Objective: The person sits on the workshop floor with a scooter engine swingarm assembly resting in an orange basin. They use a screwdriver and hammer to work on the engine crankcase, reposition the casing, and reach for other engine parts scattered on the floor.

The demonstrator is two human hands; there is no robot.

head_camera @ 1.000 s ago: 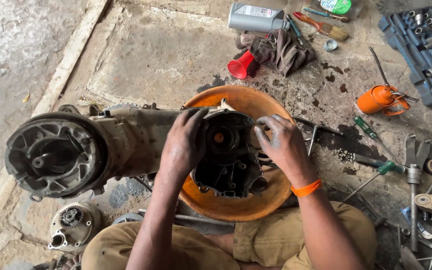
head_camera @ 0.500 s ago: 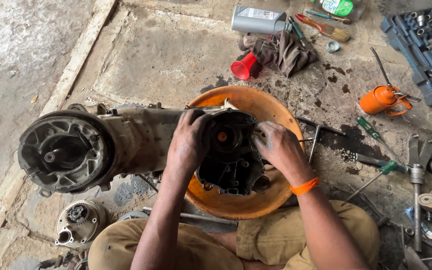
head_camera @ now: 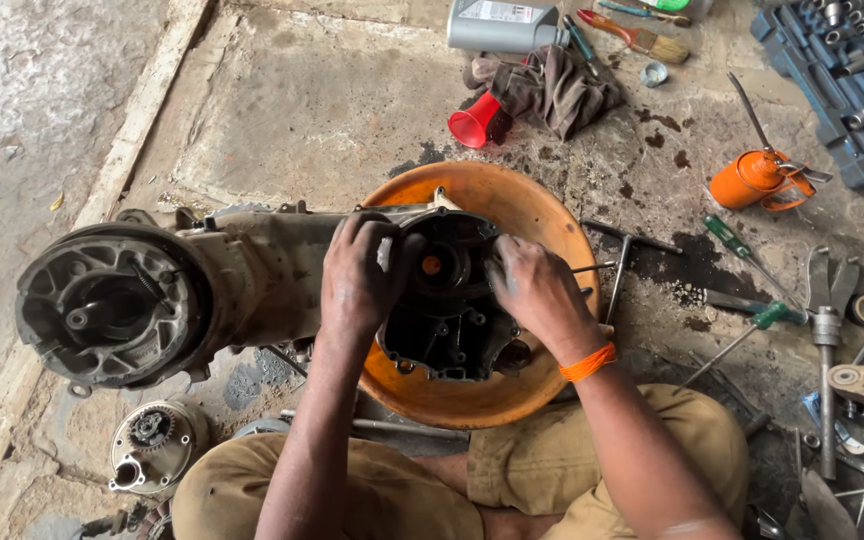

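A greasy scooter engine case [head_camera: 252, 270] lies across the floor, its round drum end [head_camera: 107, 305] at the left and its open black crankcase [head_camera: 447, 320] resting over an orange basin [head_camera: 542, 215]. My left hand [head_camera: 357, 275] grips the left edge of the crankcase opening. My right hand [head_camera: 532, 285], with an orange band at the wrist, presses on its right edge. An orange part [head_camera: 432, 265] shows in the opening between the hands.
A red funnel [head_camera: 477, 122], a dark rag [head_camera: 552, 88] and a grey oil bottle [head_camera: 502, 25] lie beyond the basin. An orange oil can [head_camera: 752, 180], screwdrivers [head_camera: 742, 245], a T-wrench [head_camera: 622, 265] and a blue socket set [head_camera: 847, 70] lie at right. A small round part [head_camera: 152, 445] sits at lower left.
The view has shifted a little, so the engine sits more to the right in frame. Both hands stay on the crankcase edges with only slight finger movement.
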